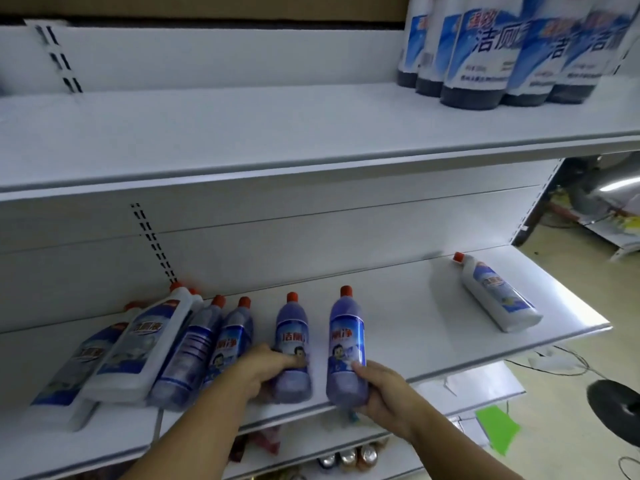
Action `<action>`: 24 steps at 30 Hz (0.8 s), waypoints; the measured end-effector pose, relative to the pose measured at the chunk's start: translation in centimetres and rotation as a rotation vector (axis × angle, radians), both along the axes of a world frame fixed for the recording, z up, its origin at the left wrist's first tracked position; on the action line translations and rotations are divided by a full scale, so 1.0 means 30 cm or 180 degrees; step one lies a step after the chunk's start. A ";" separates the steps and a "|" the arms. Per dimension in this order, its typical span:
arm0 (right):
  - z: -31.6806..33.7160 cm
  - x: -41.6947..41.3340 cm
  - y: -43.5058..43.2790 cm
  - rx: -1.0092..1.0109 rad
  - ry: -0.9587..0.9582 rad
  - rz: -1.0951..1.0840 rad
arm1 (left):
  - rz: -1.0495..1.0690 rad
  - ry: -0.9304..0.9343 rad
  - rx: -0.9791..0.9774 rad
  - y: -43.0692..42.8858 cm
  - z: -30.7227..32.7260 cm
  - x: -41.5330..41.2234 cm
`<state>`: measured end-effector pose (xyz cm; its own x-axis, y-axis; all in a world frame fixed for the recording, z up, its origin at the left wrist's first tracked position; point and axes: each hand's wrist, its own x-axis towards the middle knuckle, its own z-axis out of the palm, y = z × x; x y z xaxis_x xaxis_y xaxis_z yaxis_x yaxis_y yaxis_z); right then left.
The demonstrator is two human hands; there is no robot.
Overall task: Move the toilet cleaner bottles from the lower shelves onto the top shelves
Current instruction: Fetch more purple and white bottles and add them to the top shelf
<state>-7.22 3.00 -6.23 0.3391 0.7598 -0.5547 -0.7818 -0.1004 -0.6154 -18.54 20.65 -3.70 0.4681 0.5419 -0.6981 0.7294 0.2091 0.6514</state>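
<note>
Several toilet cleaner bottles lie flat on the lower shelf point(415, 327), red caps pointing to the back. My left hand point(266, 367) is closed around the lower body of a blue bottle point(291, 336). My right hand point(382, 389) grips the base of another blue bottle point(346, 337) beside it. Two more blue bottles point(207, 344) and white bottles point(138, 344) lie to the left. A lone white bottle point(498, 292) lies at the right end. Several upright bottles point(485, 50) stand on the top shelf point(242, 133) at the right.
The top shelf's left and middle show bare white surface. A slotted upright point(152, 244) runs down the back panel. Below the lower shelf stand cans point(348, 459). At the right, the floor holds cables, a green sheet point(497, 429) and a black round base point(620, 401).
</note>
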 end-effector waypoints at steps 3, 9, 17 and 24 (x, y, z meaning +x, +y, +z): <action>0.018 0.008 -0.071 0.0181 0.0027 0.0218 | 0.0510 -0.0641 -0.0979 -0.055 0.031 -0.069; 0.069 -0.008 -0.116 0.0653 -0.0184 0.0690 | 0.0859 -0.1676 -0.1213 -0.197 0.099 -0.206; 0.117 -0.158 -0.117 0.1222 -0.0137 0.1416 | 0.1127 -0.2378 -0.0714 -0.358 0.199 -0.423; 0.210 -0.371 -0.095 0.1114 -0.0177 0.1369 | 0.1116 -0.2536 -0.0476 -0.364 0.270 -0.651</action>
<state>-18.33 0.14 0.06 -0.0206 0.9719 -0.2345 -0.6808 -0.1854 -0.7086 -38.06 9.74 4.40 0.6698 0.6746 -0.3102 -0.0519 0.4593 0.8868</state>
